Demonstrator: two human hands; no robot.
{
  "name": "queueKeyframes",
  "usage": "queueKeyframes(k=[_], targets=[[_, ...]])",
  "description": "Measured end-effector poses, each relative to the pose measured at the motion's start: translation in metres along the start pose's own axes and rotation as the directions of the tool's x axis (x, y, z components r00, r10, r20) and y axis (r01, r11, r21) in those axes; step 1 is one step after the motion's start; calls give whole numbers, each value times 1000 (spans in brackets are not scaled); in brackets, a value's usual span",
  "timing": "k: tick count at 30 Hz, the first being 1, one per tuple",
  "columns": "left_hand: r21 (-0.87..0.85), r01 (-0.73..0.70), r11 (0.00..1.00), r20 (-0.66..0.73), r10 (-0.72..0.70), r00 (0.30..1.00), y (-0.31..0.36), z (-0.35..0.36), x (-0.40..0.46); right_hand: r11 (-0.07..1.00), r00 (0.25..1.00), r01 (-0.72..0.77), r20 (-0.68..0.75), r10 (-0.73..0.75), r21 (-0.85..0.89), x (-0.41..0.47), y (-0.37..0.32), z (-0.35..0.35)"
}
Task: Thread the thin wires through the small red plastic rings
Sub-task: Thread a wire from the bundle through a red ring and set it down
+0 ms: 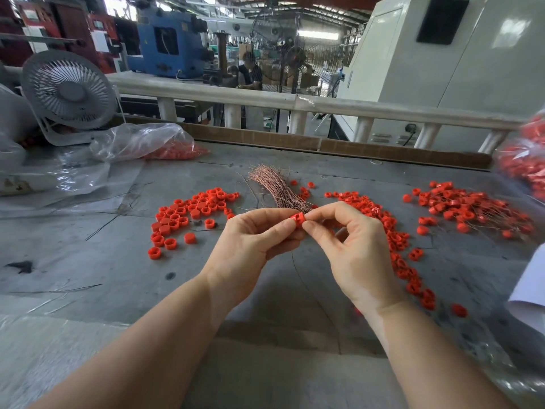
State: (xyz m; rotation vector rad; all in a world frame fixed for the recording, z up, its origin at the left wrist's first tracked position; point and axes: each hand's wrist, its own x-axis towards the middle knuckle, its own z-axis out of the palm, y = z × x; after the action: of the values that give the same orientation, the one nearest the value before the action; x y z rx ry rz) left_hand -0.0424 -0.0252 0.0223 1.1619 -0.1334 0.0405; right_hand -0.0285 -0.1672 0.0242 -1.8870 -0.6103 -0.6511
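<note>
Right now my left hand [250, 234] pinches a small red ring [298, 219] between thumb and forefinger, held up above the grey tabletop [118, 261], and my right hand [354, 246] meets it from the other side, fingertips closed on the ring's far edge, where I judge the wire end goes in. A thin dark wire [312, 293] trails down from under my hands toward me; whether it is already through the ring I cannot tell.

The ring looks light, hard and smooth, so I expect it to slip or spin if squeezed on its rim. Better to hold it by the outer wall and leave the hole free. The wire seems springy and very fine, likely to kink if bent sharply, so I would take it close behind its tip.

The wire bundle [277, 187] lies fanned on the tabletop just beyond my hands. Loose rings [188, 214] are scattered to the left, a strip of more rings [395, 231] runs to the right, and farther right lies a heap of rings with wires [466, 208] in them.
</note>
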Motion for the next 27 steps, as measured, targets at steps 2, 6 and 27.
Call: queueKeyframes(k=[2,6,27], targets=[[-2,-1,1000,3,1,1000,0,0,0,1000,1000,1,4,-1,3,0,1,0],[1,-15,1000,0,15,1000,0,0,0,999,999,35,-2,-35,-14,1,3,-1],[106,-52,993,-11,53,999,0,2,0,980,984,180,3,-180,-81,2,9,0]])
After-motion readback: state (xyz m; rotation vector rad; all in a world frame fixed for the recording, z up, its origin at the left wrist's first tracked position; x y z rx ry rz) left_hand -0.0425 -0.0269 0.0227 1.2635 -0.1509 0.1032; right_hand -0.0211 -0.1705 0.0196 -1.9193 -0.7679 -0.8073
